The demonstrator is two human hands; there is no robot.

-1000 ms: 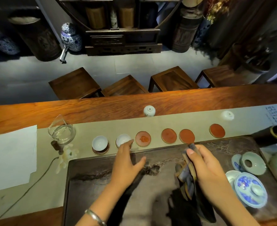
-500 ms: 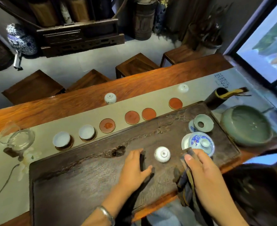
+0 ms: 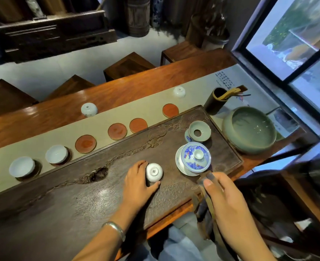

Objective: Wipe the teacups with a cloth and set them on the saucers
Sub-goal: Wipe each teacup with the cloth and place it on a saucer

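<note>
Left hand [image 3: 136,182] curls round the upturned teacup [image 3: 154,172] on the carved tea tray [image 3: 80,200], thumb and fingers closing on its sides. Right hand [image 3: 228,208] pinches the dark cloth [image 3: 205,200] at the tray's near edge. Two cups sit on saucers far left; the empty red saucer [image 3: 85,144] waits beside them. Best to lift it straight, turn it rim-up, work the cloth inside and out, grip light on that slick glaze.

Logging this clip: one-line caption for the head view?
Left hand grips an upturned white porcelain teacup on the dark carved tea tray; right hand holds a dark cloth.
</note>
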